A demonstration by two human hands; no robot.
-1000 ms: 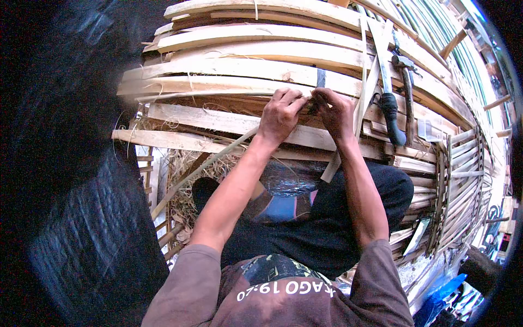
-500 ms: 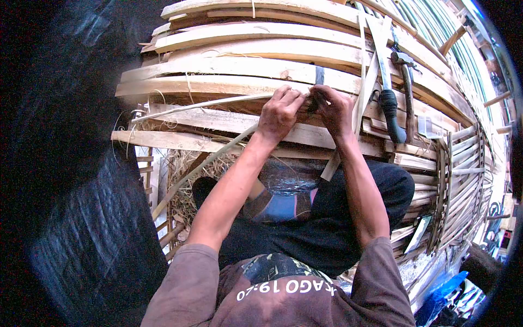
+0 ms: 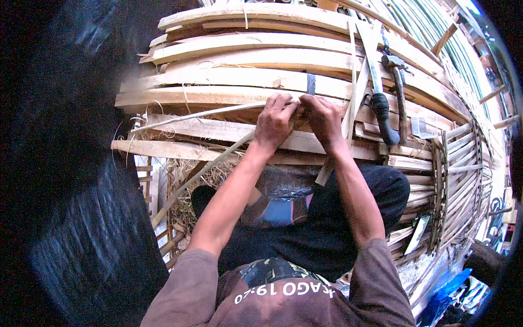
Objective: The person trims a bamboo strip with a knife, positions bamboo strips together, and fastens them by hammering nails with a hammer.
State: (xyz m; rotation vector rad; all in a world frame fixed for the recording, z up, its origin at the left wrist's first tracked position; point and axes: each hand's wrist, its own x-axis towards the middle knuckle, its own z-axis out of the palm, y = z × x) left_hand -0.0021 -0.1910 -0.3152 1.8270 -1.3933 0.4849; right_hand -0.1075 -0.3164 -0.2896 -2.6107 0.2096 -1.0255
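Note:
My left hand [image 3: 275, 122] is closed, its fingers pinched on a thin pale bamboo strip [image 3: 201, 115] that runs off to the left. A second strip [image 3: 202, 170] slants from beneath my left wrist down to the lower left. Right beside it, fingertips nearly touching, my right hand [image 3: 325, 117] is closed too; what its fingers grip is hidden. Both hands are over the pale wooden planks [image 3: 229, 95]. Just above the right fingers, a dark band [image 3: 310, 83] lies across one plank.
To the right lie a long blade with a black-wrapped handle [image 3: 380, 103] and a hammer [image 3: 399, 90]. Flat strips [image 3: 354, 103] cross the planks near them. A small clear plastic box [image 3: 422, 128] sits farther right. Shavings [image 3: 182, 201] are heaped at lower left.
The view has shifted slightly. My hands stay together, and the right fingers have turned downward, covering the dark spot that showed beneath them before.

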